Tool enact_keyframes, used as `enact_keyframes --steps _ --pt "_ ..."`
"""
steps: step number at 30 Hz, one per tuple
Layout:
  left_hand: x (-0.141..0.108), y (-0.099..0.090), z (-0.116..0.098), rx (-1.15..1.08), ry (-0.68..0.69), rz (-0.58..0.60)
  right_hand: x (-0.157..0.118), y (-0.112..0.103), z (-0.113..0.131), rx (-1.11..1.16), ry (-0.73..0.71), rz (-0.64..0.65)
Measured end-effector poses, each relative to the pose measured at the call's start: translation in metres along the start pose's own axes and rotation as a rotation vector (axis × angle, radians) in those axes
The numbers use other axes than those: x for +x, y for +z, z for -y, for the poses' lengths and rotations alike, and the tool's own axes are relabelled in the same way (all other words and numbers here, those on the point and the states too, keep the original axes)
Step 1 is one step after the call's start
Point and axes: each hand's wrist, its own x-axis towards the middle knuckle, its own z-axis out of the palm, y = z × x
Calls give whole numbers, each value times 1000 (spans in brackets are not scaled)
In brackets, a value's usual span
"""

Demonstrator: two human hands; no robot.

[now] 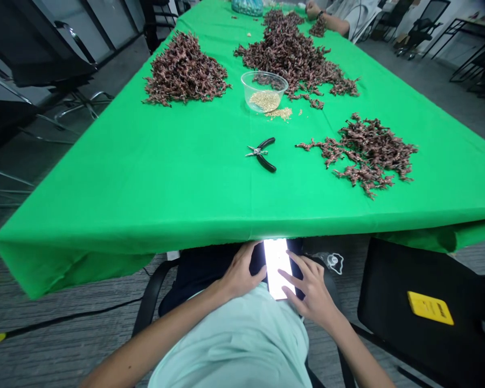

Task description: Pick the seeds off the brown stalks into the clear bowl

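Note:
A smartphone (278,272) with a bright, washed-out screen is in my lap, just below the table's front edge. My left hand (242,272) grips its left side, with the thumb at the edge and some fingers hidden. Over the screen's right half, my right hand (311,285) has its fingers spread, the tips on or just above the glass. On the table beyond lie pliers (262,153) with black handles, their jaws pointing left. A clear plastic bowl (248,89) contains small gold-coloured pieces, and more pieces (282,113) are spilled beside it.
Reddish-brown, knotted twig-like pieces form a left pile (186,70), a large back pile (295,54) and a right pile (378,148) on the green tablecloth (145,178). Another person's hand (313,9) is at the far end. A black chair (412,345) with a yellow item (430,307) stands right.

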Motion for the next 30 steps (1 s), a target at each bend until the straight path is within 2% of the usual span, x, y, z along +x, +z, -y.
enact_keyframes --steps 16,30 --pt "-1 2 2 -4 -8 -19 5 6 2 -20 -38 18" --pt "-1 2 3 9 -21 -9 5 7 3 29 -11 21"
